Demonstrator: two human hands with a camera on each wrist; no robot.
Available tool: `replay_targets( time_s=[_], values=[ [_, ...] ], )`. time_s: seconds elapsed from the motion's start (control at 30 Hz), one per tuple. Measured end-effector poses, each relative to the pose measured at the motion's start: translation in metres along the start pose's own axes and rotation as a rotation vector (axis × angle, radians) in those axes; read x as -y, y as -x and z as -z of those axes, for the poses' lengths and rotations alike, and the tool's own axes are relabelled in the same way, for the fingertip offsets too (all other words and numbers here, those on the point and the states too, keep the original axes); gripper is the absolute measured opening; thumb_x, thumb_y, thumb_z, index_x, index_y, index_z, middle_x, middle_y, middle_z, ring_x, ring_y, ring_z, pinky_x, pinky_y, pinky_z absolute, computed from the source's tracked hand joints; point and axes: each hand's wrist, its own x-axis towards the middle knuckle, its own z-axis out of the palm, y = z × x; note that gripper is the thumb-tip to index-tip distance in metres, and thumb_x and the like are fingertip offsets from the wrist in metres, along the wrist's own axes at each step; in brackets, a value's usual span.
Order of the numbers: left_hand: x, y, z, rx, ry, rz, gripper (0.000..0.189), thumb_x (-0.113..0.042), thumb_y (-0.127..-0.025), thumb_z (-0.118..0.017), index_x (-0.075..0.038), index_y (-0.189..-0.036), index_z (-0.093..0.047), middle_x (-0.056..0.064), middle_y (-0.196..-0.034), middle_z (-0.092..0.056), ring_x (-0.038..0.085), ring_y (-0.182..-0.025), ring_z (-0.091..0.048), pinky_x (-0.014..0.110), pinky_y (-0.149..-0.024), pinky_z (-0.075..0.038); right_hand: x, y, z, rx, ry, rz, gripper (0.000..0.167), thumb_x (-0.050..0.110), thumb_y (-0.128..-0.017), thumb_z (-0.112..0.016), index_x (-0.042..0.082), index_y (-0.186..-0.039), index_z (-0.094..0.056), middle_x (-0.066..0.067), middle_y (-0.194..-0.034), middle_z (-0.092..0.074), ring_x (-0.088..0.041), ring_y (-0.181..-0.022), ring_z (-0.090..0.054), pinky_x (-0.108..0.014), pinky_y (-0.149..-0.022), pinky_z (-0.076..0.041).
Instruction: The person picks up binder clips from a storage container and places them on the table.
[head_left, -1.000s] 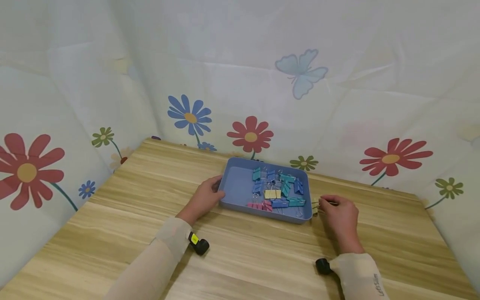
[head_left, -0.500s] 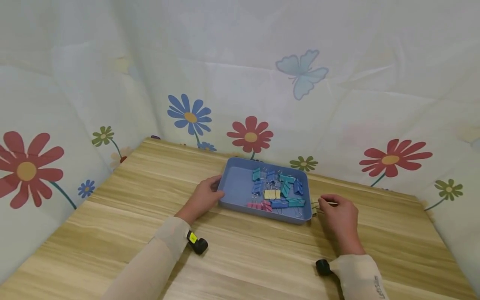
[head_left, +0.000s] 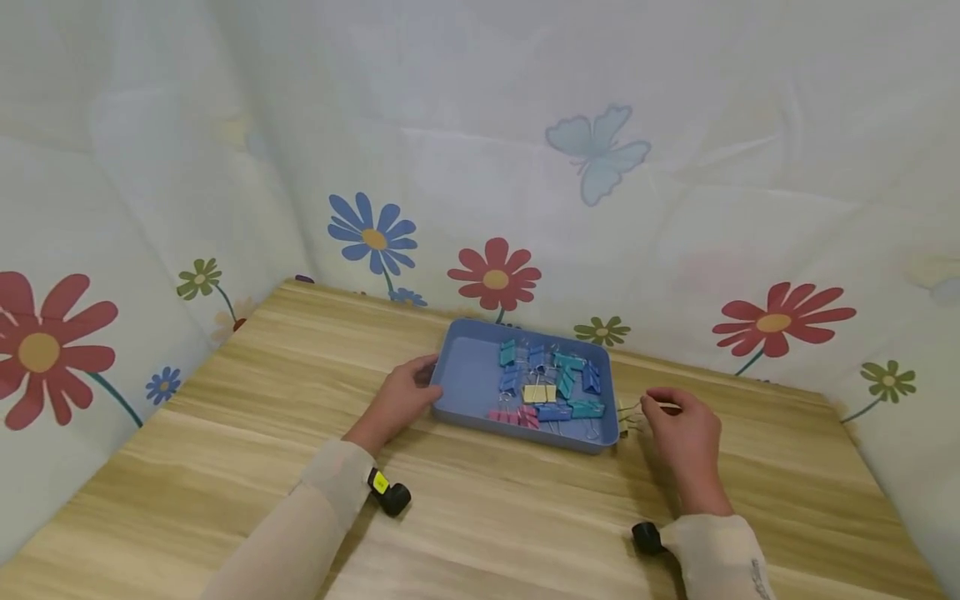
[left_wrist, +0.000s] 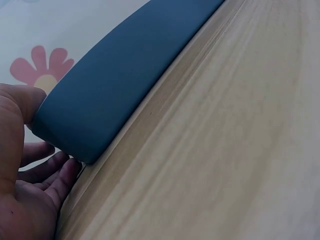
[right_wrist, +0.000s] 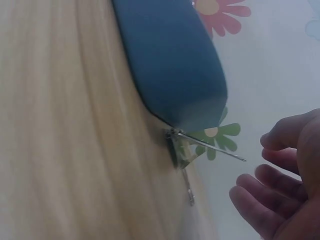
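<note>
A shallow blue tray (head_left: pixel 472 367) lies on the table with several binder clips in its middle and right part. My left hand (head_left: pixel 399 403) grips its left end; in the left wrist view the thumb (left_wrist: pixel 32 100) is at the upper edge and the other fingers reach the lower corner. Right outside the tray's right end is a yellow binder clip (right_wrist: pixel 181 149), its two wire handles spread apart. My right hand (head_left: pixel 684 433) is just right of that clip, fingers loosely bent and holding nothing, with a gap to the handles in the right wrist view.
In the tray are teal clips (head_left: pixel 587 408), blue clips (head_left: pixel 554 412), pink clips (head_left: pixel 528 416) and a yellow clip (head_left: pixel 539 393). The wood-grain table (head_left: pixel 480 517) meets a flower-printed curtain (head_left: pixel 465 150) behind the tray and at both sides.
My right fingers have come off the yellow binder clip's handle and moved slightly right; its handles now show spread. The left hand stays on the tray. The head view has shifted slightly.
</note>
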Motion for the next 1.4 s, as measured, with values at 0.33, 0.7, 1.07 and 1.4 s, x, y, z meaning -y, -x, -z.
replay_targets(
  time_s=[0.33, 0.7, 1.07, 1.4],
  values=[
    [0.006, 0.007, 0.000, -0.017, 0.015, 0.023, 0.063, -0.011, -0.085, -0.061, -0.005, -0.145, -0.043, 0.017, -0.138, -0.055, 0.031, -0.124, -0.056, 0.044, -0.100, -0.048, 0.007, 0.010, 0.002, 0.020, -0.045, -0.020, 0.035, 0.032, -0.090, -0.064, 0.011, -0.117, -0.068, -0.011, -0.123, -0.064, -0.029, -0.106, -0.065, -0.012, -0.062, -0.046],
    [0.008, 0.013, 0.003, -0.014, 0.010, 0.033, 0.062, -0.011, -0.087, -0.060, -0.006, -0.146, -0.042, 0.016, -0.139, -0.054, 0.032, -0.122, -0.056, 0.044, -0.097, -0.050, 0.006, 0.012, -0.008, 0.010, -0.105, 0.020, 0.034, 0.026, -0.086, -0.070, 0.013, -0.117, -0.069, -0.006, -0.123, -0.065, -0.022, -0.105, -0.067, -0.005, -0.065, -0.044],
    [0.002, 0.007, 0.003, 0.002, 0.026, 0.003, 0.063, -0.011, -0.087, -0.059, -0.007, -0.147, -0.040, 0.015, -0.142, -0.052, 0.031, -0.125, -0.055, 0.045, -0.102, -0.046, 0.010, 0.006, -0.003, -0.024, -0.220, 0.111, 0.032, 0.026, -0.087, -0.071, 0.013, -0.117, -0.070, -0.003, -0.117, -0.066, 0.015, -0.089, -0.056, -0.004, -0.078, -0.044],
    [-0.002, 0.006, -0.001, 0.007, 0.016, -0.010, 0.063, -0.010, -0.087, -0.058, -0.005, -0.147, -0.041, 0.017, -0.142, -0.052, 0.032, -0.120, -0.059, 0.043, -0.100, -0.048, 0.008, 0.011, -0.005, 0.034, -0.388, 0.223, 0.033, 0.003, -0.083, -0.072, 0.002, -0.115, -0.067, 0.007, -0.106, -0.061, 0.008, -0.091, -0.062, -0.006, -0.077, -0.050]
  ],
)
